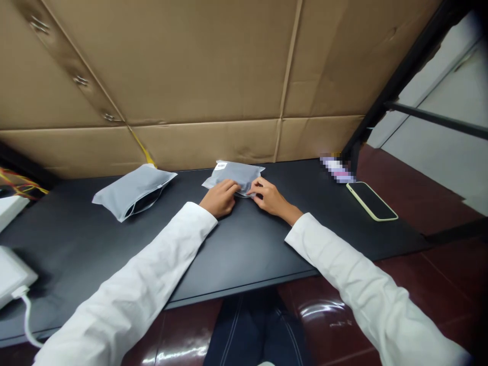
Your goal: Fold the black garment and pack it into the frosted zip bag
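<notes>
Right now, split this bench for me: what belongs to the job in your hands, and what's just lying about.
In hand: the frosted grey bag, gripped by the left hand and right hand.

Lying about: a second frosted bag, untouched; a phone in a pale case; a white flat device with its cable; a blurred item.
</notes>
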Demonstrator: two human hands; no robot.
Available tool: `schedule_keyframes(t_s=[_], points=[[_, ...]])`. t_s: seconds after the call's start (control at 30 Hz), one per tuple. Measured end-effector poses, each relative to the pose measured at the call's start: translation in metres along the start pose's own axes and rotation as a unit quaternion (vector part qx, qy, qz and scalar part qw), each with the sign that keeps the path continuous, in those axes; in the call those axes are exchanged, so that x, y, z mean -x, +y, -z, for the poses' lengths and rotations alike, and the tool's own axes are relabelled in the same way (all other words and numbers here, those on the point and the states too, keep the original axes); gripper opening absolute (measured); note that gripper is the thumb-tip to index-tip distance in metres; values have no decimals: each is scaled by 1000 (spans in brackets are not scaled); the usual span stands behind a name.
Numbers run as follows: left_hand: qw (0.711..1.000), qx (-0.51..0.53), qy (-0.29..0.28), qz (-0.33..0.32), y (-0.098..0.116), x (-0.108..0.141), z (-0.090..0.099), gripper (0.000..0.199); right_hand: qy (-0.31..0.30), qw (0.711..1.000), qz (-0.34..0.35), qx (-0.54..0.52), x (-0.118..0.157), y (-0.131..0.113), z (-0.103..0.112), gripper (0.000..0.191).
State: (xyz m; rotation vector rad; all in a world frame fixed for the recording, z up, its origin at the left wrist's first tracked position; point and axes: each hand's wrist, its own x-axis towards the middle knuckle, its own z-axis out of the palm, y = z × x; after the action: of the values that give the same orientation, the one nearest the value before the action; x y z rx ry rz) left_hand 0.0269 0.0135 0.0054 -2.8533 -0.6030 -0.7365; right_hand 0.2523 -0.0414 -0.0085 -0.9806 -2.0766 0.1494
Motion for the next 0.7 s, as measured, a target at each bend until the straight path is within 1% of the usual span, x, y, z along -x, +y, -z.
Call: schedule_keyframes(t_s=[0.1, 0.17, 0.27, 0.33, 0.43, 0.53, 0.6, 0.7], points=[[1000, 1, -1, -9, 7, -1, -2, 26, 2, 1000, 11, 11, -1, 1, 0, 18], [1000, -3, 6, -26, 9, -2, -3, 20, 2, 999, 19, 30, -2, 0, 0, 16], [998, -1, 34, -50, 11, -3, -4, 16, 0, 999, 21, 46, -3, -5, 1, 13], [997, -19, 56, -57, 13, -3, -6, 14, -3, 999, 7, 31, -3, -8, 0, 8], [994, -59, 73, -57, 14, -3, -7, 21, -4, 1000, -9, 10, -3, -11, -1, 13], [992, -74, 89, -57, 13, -3, -6, 24, 4, 999, -12, 32, -3, -13, 0, 12], [989, -82, 101, -62, 13, -3, -5, 27, 6, 999, -33, 44, -3, -15, 1, 9], [988, -89, 107, -68, 12, -3, -5, 30, 14, 997, -75, 19, -3, -18, 1, 9]])
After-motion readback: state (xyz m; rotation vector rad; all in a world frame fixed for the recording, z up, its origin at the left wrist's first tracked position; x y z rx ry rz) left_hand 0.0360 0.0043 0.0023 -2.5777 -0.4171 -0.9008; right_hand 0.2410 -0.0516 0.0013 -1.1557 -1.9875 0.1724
